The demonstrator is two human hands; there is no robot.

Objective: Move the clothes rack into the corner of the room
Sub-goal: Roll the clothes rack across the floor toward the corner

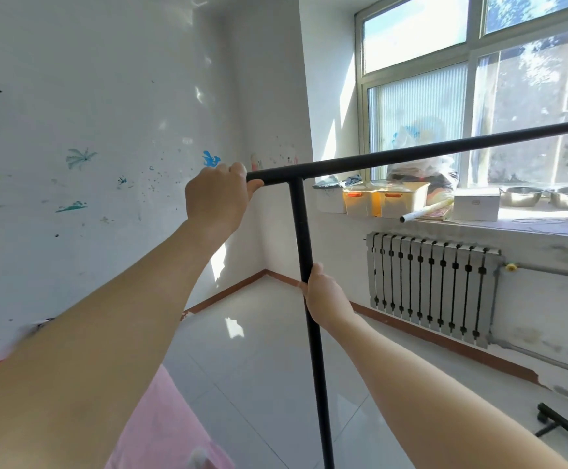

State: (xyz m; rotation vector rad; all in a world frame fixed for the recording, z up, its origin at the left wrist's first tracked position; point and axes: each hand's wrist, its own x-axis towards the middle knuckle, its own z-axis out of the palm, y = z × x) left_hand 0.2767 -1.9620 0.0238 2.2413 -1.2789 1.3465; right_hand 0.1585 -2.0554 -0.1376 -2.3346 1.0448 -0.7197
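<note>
The black metal clothes rack (pixel 411 152) stands in front of me, with no clothes on it. Its top bar runs from the middle of the view up to the right edge. One upright post (pixel 301 225) drops from the bar to the floor. My left hand (pixel 220 194) grips the left end of the top bar. My right hand (pixel 323 296) is closed around the upright post about halfway down. The rack's black foot (pixel 567 429) shows at the lower right. The room's corner (pixel 265 270) lies ahead, behind the post.
A grey radiator (pixel 431 286) hangs under the window on the right wall. The windowsill (pixel 546 225) holds plastic boxes, a white box, metal bowls and a bag. The white left wall carries paint marks. Pale floor tiles (pixel 258 350) stretch to the corner. Pink fabric (pixel 160 424) lies at the bottom.
</note>
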